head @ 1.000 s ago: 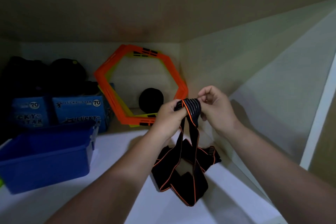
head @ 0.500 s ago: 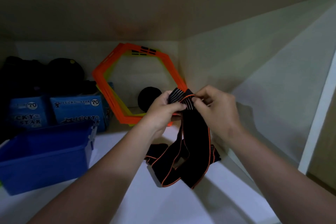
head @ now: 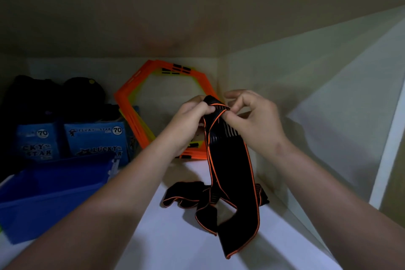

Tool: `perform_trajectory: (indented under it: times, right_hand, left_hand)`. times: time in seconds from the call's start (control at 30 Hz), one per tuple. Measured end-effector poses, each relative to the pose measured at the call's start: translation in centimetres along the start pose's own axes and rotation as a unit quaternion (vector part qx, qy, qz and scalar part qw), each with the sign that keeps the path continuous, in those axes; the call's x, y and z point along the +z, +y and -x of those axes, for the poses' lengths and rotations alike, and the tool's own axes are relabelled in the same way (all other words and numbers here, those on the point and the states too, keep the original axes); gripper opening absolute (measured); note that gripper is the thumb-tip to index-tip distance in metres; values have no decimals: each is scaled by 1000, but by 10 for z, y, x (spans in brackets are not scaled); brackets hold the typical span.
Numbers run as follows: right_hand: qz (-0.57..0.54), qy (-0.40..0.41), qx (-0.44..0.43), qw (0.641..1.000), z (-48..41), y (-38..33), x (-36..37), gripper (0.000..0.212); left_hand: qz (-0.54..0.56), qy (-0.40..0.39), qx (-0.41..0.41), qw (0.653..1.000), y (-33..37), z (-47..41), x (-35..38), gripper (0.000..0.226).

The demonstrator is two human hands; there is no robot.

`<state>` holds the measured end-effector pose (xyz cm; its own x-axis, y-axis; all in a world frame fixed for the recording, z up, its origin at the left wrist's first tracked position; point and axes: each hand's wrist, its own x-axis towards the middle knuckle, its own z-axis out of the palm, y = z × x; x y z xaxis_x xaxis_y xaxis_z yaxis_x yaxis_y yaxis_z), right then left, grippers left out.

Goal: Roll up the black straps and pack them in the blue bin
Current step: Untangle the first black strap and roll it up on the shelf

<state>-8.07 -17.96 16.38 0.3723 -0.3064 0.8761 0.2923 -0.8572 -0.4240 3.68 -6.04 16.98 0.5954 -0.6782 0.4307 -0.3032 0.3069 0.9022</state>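
Note:
A black strap with orange edging (head: 230, 173) hangs from both hands above the white shelf, its lower part lying crumpled on the shelf. My left hand (head: 188, 120) grips the small rolled top end of the strap. My right hand (head: 252, 120) pinches the same end with thumb and forefinger, its other fingers lifted. The blue bin (head: 50, 195) stands at the left on the shelf, apart from both hands; what shows of its inside is bare.
Orange hexagonal rings (head: 140, 103) lean against the back wall behind my hands. Two blue "Lucky Star" boxes (head: 96, 140) stand behind the bin, with dark bags (head: 54, 96) on top. The cabinet's side wall (head: 328, 98) closes in on the right.
The strap's top end has been rolled a bit further. More strap has been lifted, and its lower end has spread across the shelf.

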Motion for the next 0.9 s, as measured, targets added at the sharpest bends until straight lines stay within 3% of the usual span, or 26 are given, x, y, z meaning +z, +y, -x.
perform_trajectory:
  times: [0.17,0.27,0.43,0.7,0.9]
  right_hand:
    - [52,21,19,998,-9,-2,3,18]
    - [67,44,7,997,-10,-4,3,19]
    - [105,66,-45,991,-16,-7,4,20]
    - [92,2,-53,994,-31,-16,5,21]
    - [34,-72,-29,996,-41,-13,3,9]
  left_hand:
    - [-25,30,-25,999,-1,1,-1,22]
    - [-107,4,34,994,5,5,-4,28]
    - [-138,-79,108,981,10,4,0,38]
    - [-255,62,206,943,8,-2,12,28]
    - [-277,78,220,932,8,-4,3,41]
